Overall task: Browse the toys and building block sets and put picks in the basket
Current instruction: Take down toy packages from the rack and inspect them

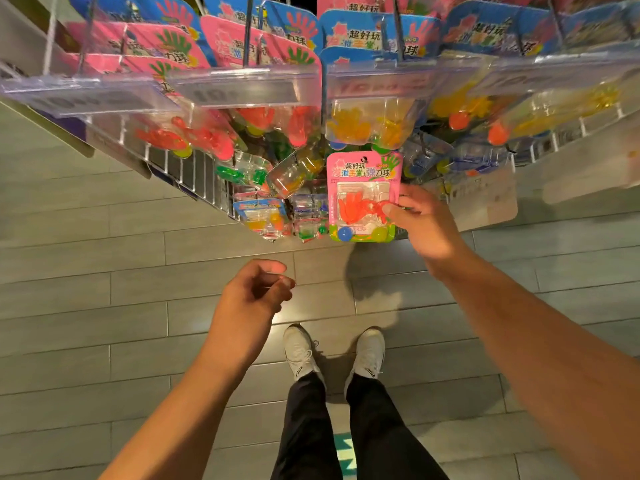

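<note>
Right-hand grip (420, 220) pinches toy pack (363, 197) by its near edge, long axis upright; left hand (258, 289) loosely curled, holding nothing, below.

The rack of hanging toy packs (263, 50) is crowded: packs overlap, and clear price holders (242, 86) stick out in front of them. Below the rack the gray floor (104, 306) is open. Two white shoes (334, 351) stand on it there.
</note>
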